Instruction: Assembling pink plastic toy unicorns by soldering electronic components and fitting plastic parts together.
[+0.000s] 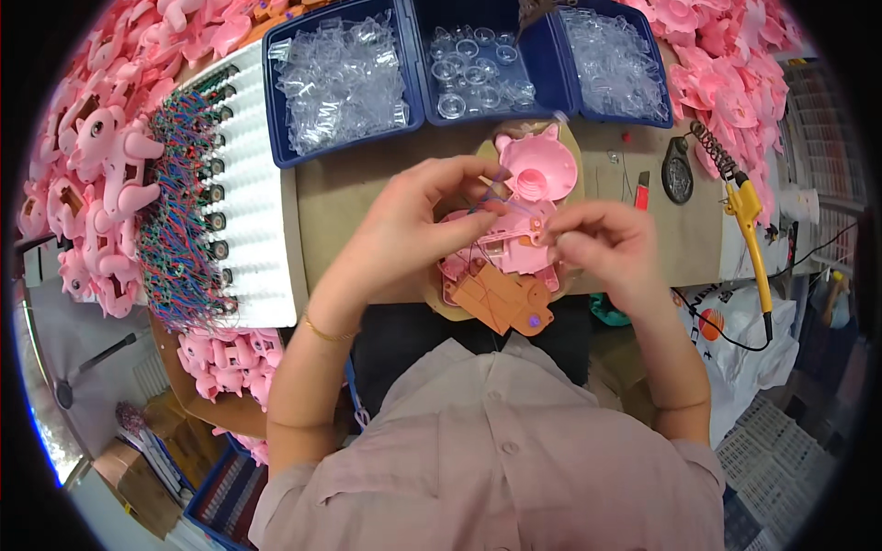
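A pink plastic toy shell half [540, 165] with a round hollow lies on the bench in front of me, its body part [519, 246] nearer to me. An orange gearbox-like block [503, 298] rests at the near end of the shell. Thin dark wires [487, 195] run up from the shell to my left hand [427, 207], whose curved fingers and thumb close around them. On the other side of the shell, my right hand [614, 250] is pinched, fingertips close to the body part. Whatever lies between those fingertips is too small to tell.
Blue bins [418, 92] of clear plastic parts stand at the back. On the left, a white ribbed tray [266, 184] holds bundled coloured wires [179, 202] beside piled pink toy bodies [110, 165]. A yellow tool [749, 216] on a coiled cord and a red cutter [641, 193] are at right.
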Demonstrator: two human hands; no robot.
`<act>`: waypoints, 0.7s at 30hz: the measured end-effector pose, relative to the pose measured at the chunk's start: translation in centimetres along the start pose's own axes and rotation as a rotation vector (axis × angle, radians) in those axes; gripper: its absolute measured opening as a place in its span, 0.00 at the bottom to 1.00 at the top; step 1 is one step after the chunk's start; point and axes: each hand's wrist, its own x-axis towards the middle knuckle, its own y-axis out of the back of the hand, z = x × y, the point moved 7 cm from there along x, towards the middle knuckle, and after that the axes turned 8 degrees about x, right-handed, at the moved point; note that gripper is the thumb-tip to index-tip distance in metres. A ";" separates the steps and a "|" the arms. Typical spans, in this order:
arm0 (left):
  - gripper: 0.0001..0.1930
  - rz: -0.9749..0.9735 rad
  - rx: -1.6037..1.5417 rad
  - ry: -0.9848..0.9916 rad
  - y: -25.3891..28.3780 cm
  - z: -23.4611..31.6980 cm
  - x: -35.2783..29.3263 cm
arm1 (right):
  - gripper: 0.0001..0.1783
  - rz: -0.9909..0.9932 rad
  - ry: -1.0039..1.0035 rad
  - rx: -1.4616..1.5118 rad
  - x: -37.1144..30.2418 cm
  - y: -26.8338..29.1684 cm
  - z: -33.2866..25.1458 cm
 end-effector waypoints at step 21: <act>0.06 0.603 0.846 -0.471 -0.6 1.5 -2.0 | 0.04 -0.084 0.552 -1.244 1.4 -4.9 0.8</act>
